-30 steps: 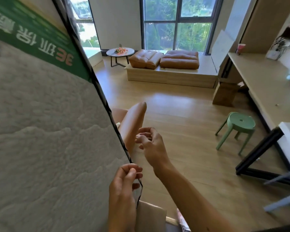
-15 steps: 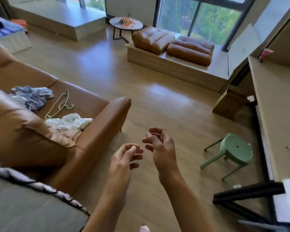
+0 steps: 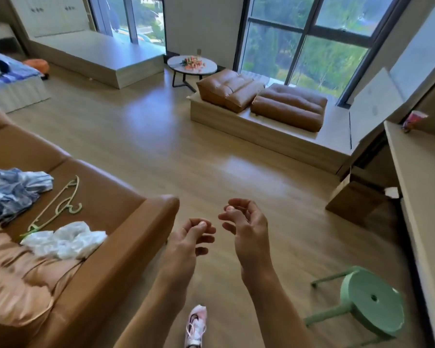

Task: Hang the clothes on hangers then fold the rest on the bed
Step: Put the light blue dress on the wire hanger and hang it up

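Head view, looking forward and down.

- Left hand [image 3: 190, 241]: raised over the floor just beside the sofa's armrest [image 3: 162, 209]. Fingers loosely curled toward the thumb. It holds nothing and touches nothing.
- Right hand [image 3: 249, 228]: level with the left and near it, palm turned inward, fingers relaxed and half curled. It is also empty.
- Hanger [image 3: 57, 200]: pale green, lying flat on the sofa [image 3: 106, 187] seat. Its long axis slants from lower left to upper right in the picture, with the hook curling out on the side toward the hands.
- White garment [image 3: 65, 241]: crumpled on the seat, touching the hanger's near end. It is the closest piece of laundry to the hands.
- Blue garment [image 3: 13, 189]: bunched on the seat on the far side of the hanger.
- Bed [image 3: 15, 92]: far left of the room, well apart from the sofa, with dark clothing on it.
- Peach satin cloth [image 3: 18, 277]: draped over the near end of the seat.
- Green stool [image 3: 373, 297]: on the floor to the right.

Key relation: all the laundry and the hanger lie to the left of both hands, past the armrest. The left hand is the nearer of the two. Judgement: the next reach goes leftward over the armrest, probably to the white garment or the hanger's near end.
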